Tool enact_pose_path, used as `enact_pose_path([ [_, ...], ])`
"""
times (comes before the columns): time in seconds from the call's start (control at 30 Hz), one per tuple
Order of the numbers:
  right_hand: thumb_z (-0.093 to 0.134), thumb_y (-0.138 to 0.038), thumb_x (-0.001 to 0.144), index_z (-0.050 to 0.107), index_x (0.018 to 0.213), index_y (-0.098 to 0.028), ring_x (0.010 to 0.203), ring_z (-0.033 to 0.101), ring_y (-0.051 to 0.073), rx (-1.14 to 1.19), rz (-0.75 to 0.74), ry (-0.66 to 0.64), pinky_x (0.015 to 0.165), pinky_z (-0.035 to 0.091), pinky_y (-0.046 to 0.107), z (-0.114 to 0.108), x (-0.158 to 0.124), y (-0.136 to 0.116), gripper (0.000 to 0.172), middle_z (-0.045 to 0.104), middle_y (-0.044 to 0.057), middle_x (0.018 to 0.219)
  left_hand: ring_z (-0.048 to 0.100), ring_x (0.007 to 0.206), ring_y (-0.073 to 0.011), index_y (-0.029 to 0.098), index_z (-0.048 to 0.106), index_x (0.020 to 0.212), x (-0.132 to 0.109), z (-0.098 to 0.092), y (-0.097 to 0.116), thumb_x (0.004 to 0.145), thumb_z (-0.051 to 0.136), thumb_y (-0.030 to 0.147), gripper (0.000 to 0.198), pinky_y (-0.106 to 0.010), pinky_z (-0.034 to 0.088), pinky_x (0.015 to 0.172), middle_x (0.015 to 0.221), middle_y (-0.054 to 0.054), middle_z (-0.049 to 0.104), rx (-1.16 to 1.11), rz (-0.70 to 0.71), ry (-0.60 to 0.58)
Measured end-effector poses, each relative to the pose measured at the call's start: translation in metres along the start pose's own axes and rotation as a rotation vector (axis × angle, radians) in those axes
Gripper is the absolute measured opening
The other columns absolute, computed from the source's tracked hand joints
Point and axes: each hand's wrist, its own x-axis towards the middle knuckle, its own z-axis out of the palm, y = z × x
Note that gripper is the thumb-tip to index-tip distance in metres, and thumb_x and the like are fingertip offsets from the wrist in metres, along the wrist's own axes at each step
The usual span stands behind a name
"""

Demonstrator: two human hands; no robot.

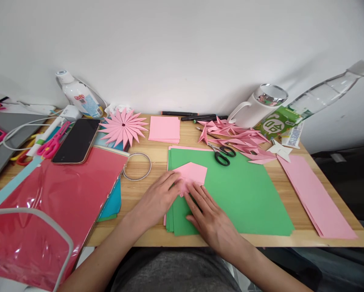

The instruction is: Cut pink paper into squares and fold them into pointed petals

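A folded piece of pink paper (197,173) lies on the green sheets (245,198), with a pointed top and creases near my fingertips. My left hand (159,196) grips its left side, fingers bent and close together. Stretched fingers of my right hand (210,215) press flat on its lower edge. What the fingertips cover is hidden. Black-handled scissors (223,156) rest on the green sheets' upper edge. Behind them are several folded pink paper pieces (230,132). A pink paper star-shaped ring (123,126) and square pink sheets (164,129) sit farther back.
At left are a red plastic-covered folder (63,202), a phone (77,142), pink scissors (54,140) and a roll of tape (137,166). A white mug (255,107), a clear bottle (324,95) and pink paper strips (317,194) stand or lie right.
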Motion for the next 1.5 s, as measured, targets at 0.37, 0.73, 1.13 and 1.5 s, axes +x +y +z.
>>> enact_pose_path([
  [0.37, 0.046, -0.022, 0.092, 0.041, 0.134, -0.003, 0.139, 0.016, 0.031, 0.006, -0.021, 0.011, 0.105, 0.037, 0.053, 0.0020, -0.0007, 0.0012, 0.046, 0.034, 0.021, 0.144, 0.051, 0.116, -0.0251, 0.011, 0.059, 0.105, 0.0068, -0.0033, 0.0063, 0.089, 0.049, 0.023, 0.022, -0.042, 0.050, 0.094, 0.111, -0.013, 0.060, 0.051, 0.013, 0.073],
  [0.73, 0.046, -0.021, 0.092, 0.032, 0.140, -0.006, 0.139, 0.017, 0.030, -0.003, 0.034, 0.000, 0.107, 0.036, 0.051, 0.0019, -0.0008, -0.0028, 0.052, 0.031, 0.020, 0.146, 0.045, 0.123, -0.0239, 0.013, 0.055, 0.112, 0.0020, 0.0005, 0.0020, 0.092, 0.042, 0.018, 0.025, -0.043, 0.046, 0.100, 0.121, -0.014, 0.056, -0.004, 0.004, 0.004],
  [1.13, 0.046, -0.020, 0.092, 0.032, 0.140, -0.006, 0.139, 0.017, 0.030, 0.010, 0.054, -0.007, 0.108, 0.034, 0.051, 0.0022, -0.0010, -0.0047, 0.053, 0.030, 0.020, 0.146, 0.048, 0.119, -0.0236, 0.014, 0.057, 0.109, 0.0048, -0.0042, 0.0039, 0.091, 0.045, 0.020, 0.023, -0.042, 0.049, 0.096, 0.115, -0.012, 0.058, -0.045, -0.015, 0.028],
  [1.5, 0.045, -0.020, 0.092, 0.042, 0.134, -0.006, 0.138, 0.022, 0.029, -0.004, 0.053, -0.012, 0.106, 0.037, 0.051, -0.0002, 0.0012, -0.0038, 0.044, 0.037, 0.019, 0.143, 0.052, 0.111, -0.0202, 0.015, 0.056, 0.100, 0.0084, 0.0011, 0.0080, 0.087, 0.053, 0.018, 0.014, -0.034, 0.050, 0.092, 0.113, -0.009, 0.057, -0.074, -0.098, -0.017],
])
